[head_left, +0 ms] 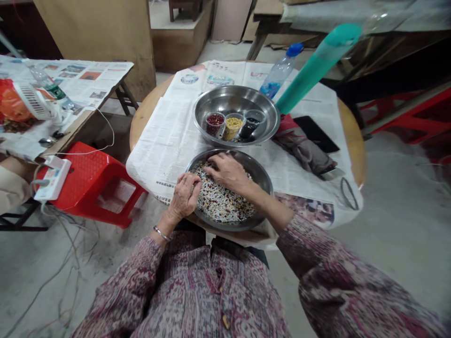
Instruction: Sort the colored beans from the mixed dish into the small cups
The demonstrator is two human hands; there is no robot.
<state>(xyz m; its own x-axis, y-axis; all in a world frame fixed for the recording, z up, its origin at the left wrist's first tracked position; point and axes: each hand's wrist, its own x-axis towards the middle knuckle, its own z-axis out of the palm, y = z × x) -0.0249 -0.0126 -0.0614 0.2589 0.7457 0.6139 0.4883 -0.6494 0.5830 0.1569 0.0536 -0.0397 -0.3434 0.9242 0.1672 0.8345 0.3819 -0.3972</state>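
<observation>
At the far left, a fan (33, 101) sits on a side table (105, 72), and a thin cord (113, 134) loops down toward a plug strip (56, 178) on a red stool (89, 188). A foot caught in the wires (74, 249) below could tug the strip off. Next comes the left hand (184, 193), at the left rim of the near bowl (265, 188). Its fingers curl toward the thumb, but I can't tell if they pinch anything. The near bowl holds the mix (223, 202) of white, red, yellow and black bits. It sits close to the edge of the round table (158, 155), so a hard push on its near rim might tip it. The right hand (227, 171) dips bent fingers into the mix. Its tips are partly hidden, so I can't tell if they hold any bits. A quick flick could send some over the side. Behind, in the far bowl (236, 96), stand a red cup (214, 123), a yellow cup (233, 126) and a black cup (251, 123). A bump could spill them and muddle the colours. Farther right, a bottle (280, 70) and a tall green tube (317, 68) are just beside that bowl. The tube looks easy to topple if an arm hits it.
</observation>
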